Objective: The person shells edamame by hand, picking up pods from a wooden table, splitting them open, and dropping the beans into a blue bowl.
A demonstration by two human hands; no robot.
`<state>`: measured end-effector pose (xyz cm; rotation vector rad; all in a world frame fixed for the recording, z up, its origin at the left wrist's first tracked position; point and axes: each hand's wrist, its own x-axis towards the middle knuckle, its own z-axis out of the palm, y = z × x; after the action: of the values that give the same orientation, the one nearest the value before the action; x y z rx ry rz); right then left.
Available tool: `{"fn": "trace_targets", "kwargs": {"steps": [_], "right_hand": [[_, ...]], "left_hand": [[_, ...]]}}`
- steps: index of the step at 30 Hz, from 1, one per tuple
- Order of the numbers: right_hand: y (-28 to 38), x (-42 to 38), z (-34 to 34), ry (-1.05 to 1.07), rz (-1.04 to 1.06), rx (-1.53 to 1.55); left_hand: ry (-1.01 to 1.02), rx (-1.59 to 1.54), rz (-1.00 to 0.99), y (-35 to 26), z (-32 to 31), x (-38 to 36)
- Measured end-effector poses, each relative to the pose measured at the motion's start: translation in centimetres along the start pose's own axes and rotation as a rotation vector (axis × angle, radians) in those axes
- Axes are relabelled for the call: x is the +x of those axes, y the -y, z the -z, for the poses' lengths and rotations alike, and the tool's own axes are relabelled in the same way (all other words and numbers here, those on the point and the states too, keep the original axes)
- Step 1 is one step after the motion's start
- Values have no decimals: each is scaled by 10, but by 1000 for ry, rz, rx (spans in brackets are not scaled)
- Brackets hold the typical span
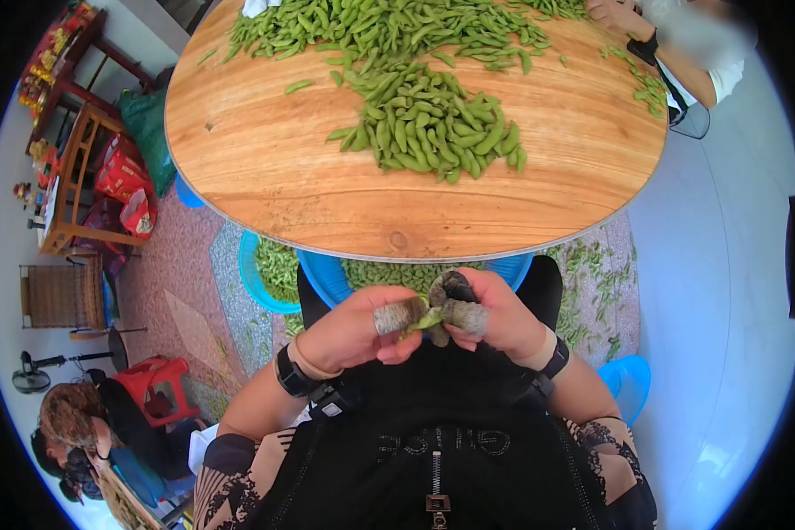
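A green edamame pod (pixel 429 319) is pinched between my two hands in front of my chest. My left hand (pixel 349 331) grips its left end, the thumb wrapped in pale tape. On the other side my right hand (pixel 508 322) closes on the pod with taped thumb and dark-covered fingertips; these partly hide it. Just beyond my hands, a blue basin (pixel 322 277) holds shelled green beans (pixel 397 273), partly under the table edge. A pile of whole pods (pixel 428 128) lies on the round wooden table (pixel 274 194).
Left of the blue basin stands a turquoise basin (pixel 250 281) of green pods or hulls. Hulls (pixel 583 291) litter the floor to the right, near a blue plastic stool or basin (pixel 629 384). Another person's hand (pixel 614 16) is at the table's far right. Someone sits lower left near a red stool (pixel 155 389).
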<state>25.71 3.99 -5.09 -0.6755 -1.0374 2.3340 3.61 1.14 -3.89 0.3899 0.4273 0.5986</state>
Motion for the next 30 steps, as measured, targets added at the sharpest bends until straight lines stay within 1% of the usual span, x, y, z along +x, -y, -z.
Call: {"fn": "trace_targets", "kwargs": {"steps": [1,3,4,6,7,9,10,12,13,15,16,18,19,21,22,24,25,26,27,29,30], "right_hand": [[-3,-1,4,0,-2,0],[-10,-2,11,6,-30,208],[-14,1,8,9,-33,207],[-23,7,-1,-307,404,-504],[-23,6,0,-308,401,-504],[-21,4,1,-389,405,-966],[-18,4,-1,-388,404,-965],[-10,3,-5,-447,488,-1353],[-9,2,-6,-447,489,-1351],[-8,0,-7,-542,449,-1454],[-8,-2,-10,-541,449,-1453],[-7,-6,-16,-543,470,-1461],[-8,-6,-16,-545,468,-1463],[-6,-7,-16,-383,460,-1283],[-4,-7,-16,-393,466,-1295],[0,-11,-16,-333,180,-777],[1,-13,-15,-297,42,-512],[-1,-14,-12,-264,29,-443],[-3,-13,-10,-273,35,-453],[-7,-9,-7,-255,20,-435],[-10,-8,-4,-274,4,-493]], "left_hand": [[0,-2,0,0,-2,1],[-86,209,-13,1,-8,4],[-88,208,-16,1,-7,6],[-249,752,-18,3,-2,9],[-249,749,-17,6,0,9],[-246,1078,-139,9,1,11],[-246,1077,-139,9,1,10],[-342,961,-123,9,0,9],[-343,962,-122,8,-1,8],[-533,923,-51,8,-1,6],[-535,923,-52,9,0,5],[-586,1082,-100,10,3,3],[-583,1081,-100,11,2,3],[-484,1224,-165,10,-1,4],[-472,1229,-176,7,-5,3],[-341,1039,-125,3,-11,0],[-325,1042,-136,2,-9,0],[-266,881,-111,3,-7,-1],[-208,722,-84,3,-5,-2],[-187,694,-71,6,1,-1],[-215,648,-85,8,2,0]]}}
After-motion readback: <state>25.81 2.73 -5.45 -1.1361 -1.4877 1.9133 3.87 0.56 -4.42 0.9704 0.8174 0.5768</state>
